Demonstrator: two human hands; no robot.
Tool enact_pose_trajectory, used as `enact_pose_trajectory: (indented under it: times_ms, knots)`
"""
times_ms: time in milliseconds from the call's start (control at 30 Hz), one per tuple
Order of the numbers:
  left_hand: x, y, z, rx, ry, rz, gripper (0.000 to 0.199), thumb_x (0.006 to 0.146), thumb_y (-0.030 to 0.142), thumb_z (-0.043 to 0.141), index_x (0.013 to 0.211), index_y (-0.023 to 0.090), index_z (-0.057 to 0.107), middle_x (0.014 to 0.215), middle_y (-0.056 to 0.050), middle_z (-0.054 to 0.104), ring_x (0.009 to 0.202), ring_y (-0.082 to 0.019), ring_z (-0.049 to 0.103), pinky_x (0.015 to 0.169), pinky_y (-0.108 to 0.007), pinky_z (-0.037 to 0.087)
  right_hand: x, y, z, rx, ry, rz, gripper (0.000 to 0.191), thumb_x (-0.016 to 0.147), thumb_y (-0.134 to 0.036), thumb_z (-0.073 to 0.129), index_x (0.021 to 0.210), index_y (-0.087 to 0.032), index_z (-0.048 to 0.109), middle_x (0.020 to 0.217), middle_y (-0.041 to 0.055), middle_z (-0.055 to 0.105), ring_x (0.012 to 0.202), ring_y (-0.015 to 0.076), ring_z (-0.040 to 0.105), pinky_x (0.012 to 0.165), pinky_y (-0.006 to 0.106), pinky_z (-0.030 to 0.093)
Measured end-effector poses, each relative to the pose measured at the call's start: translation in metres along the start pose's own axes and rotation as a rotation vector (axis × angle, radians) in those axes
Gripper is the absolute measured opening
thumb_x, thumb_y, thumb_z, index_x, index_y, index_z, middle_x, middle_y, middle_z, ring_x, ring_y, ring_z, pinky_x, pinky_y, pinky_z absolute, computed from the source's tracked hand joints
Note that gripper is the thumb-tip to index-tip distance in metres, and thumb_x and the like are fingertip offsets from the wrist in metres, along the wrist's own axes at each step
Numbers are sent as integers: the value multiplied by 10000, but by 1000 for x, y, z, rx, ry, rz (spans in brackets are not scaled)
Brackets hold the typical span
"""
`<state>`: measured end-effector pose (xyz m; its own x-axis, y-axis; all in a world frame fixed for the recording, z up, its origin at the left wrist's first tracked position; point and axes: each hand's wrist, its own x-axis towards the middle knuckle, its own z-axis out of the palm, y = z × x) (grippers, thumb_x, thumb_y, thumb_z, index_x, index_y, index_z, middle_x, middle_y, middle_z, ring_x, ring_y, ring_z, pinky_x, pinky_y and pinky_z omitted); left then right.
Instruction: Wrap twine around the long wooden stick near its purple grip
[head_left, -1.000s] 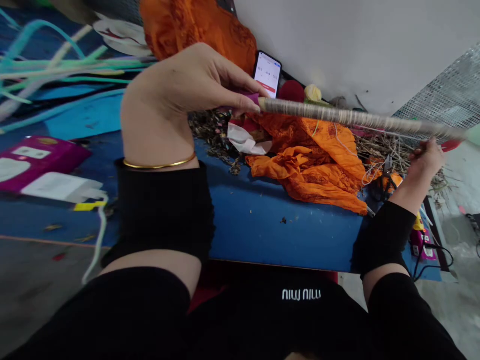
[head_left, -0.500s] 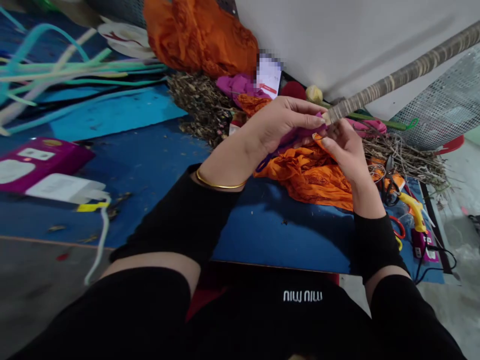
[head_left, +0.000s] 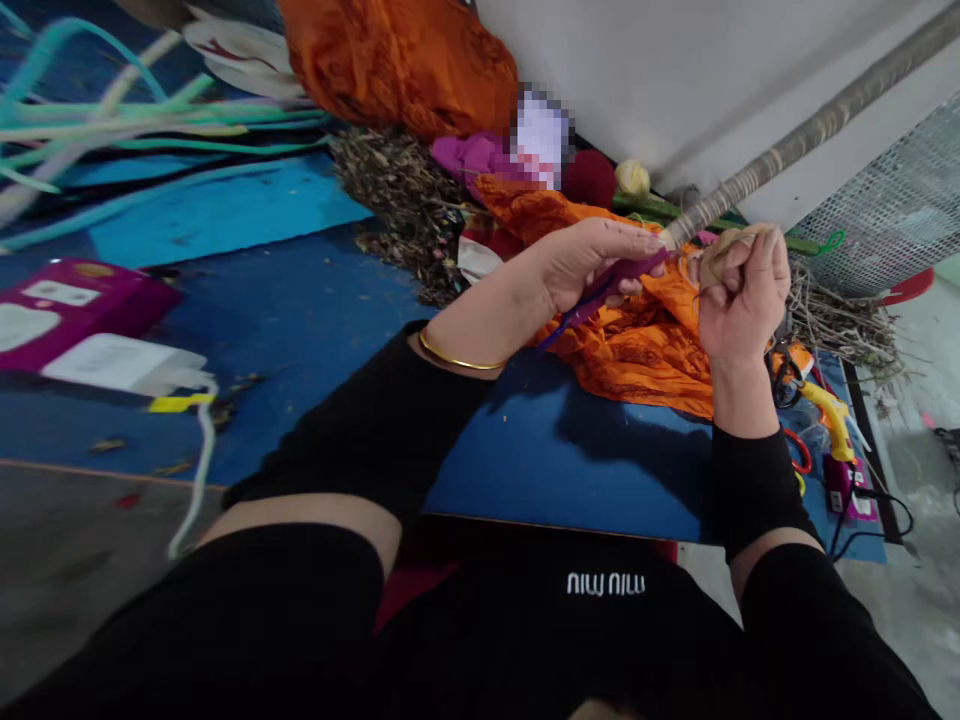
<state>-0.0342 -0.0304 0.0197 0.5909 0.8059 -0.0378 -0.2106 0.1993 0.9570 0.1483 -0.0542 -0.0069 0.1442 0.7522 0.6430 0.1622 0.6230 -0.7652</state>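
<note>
A long pole (head_left: 795, 150) with grey-brown bands slants from the upper right down to my left hand (head_left: 596, 260). My left hand is closed around its lower end, where a purple covering (head_left: 630, 270) shows between the fingers. To the right, my right hand (head_left: 746, 290) is raised beside the pole with its fingers pinched together. A thin tan strip (head_left: 724, 258) shows at those fingers; its exact kind cannot be made out. Below both hands lies a crumpled orange cloth (head_left: 630, 350).
On the blue table (head_left: 517, 460) are a purple box (head_left: 82, 310), a white adapter (head_left: 124, 362), dried plant matter (head_left: 397, 200) and a yellow-handled tool (head_left: 827, 415). Coloured tubes (head_left: 150, 140) lie at the left. An orange bundle (head_left: 397, 65) and a blurred phone (head_left: 540, 135) stand behind.
My right hand has moved right and slightly up, away from the pole's end, and its fingers are now pinched on a tan strip. My left hand has shifted slightly right and down.
</note>
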Motion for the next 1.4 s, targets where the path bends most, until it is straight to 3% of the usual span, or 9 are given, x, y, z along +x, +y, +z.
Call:
enact_pose_trajectory:
  times_ms: [100,233,367,567,800,933,1067,1200,1400]
  knots:
    - [-2,-1,-1,-16,-38,-26,100,865,141,691,770,151,661,703,-8,530,543,-61,408,528,-240,342,5,1,-8,40,46,65,527,952,-749,535,728,-274,485,605,-38,383,532,146,500,527,326,497]
    - [-2,-4,-2,126,0,10,166,832,221,775,768,160,635,643,11,485,519,-79,441,537,-262,367,2,0,-8,37,38,85,538,946,-749,550,723,-263,497,651,-21,476,574,142,554,545,324,508]
    - [0,-3,-4,204,17,40,197,862,299,781,791,153,670,664,-21,557,532,-89,465,537,-270,367,-1,-2,-4,-13,39,57,545,969,-760,489,750,-261,511,676,-19,470,611,143,568,572,319,504]
    - [4,-8,-8,187,38,51,174,888,318,747,850,149,725,732,-65,650,573,-117,527,545,-286,404,-2,-15,3,31,50,-5,505,997,-663,547,716,-252,461,621,-52,389,482,99,390,517,292,437]
    - [12,-10,-7,99,17,63,142,891,263,735,837,151,667,729,-22,600,586,-95,533,558,-233,399,-13,-33,13,-121,-33,-34,453,1013,-646,532,764,-268,509,652,-40,511,529,116,501,564,311,521]
    - [10,-5,-4,-24,-21,3,126,820,131,727,772,151,612,694,16,547,502,-46,431,488,-191,314,-11,-45,8,-231,-112,-204,430,1044,-608,486,771,-284,559,693,-6,600,816,200,710,855,408,625]
    - [7,-5,-1,58,57,17,130,767,113,746,769,158,624,723,2,625,499,-43,439,471,-187,318,-8,-49,-5,-499,-137,-258,457,1047,-630,434,790,-294,607,842,35,713,994,241,722,1016,464,597]
    - [5,-9,4,184,93,28,66,763,106,700,741,148,653,625,6,612,478,-57,447,471,-199,316,-8,-44,-15,-612,-184,-201,431,1068,-581,410,885,-292,673,903,48,733,1081,253,724,1022,452,593]
    - [5,-14,8,394,65,80,122,782,126,655,662,146,641,498,34,498,449,-67,412,484,-214,299,-6,-39,-13,-515,-273,-228,463,1076,-591,402,846,-273,648,837,19,700,888,183,732,840,368,626]
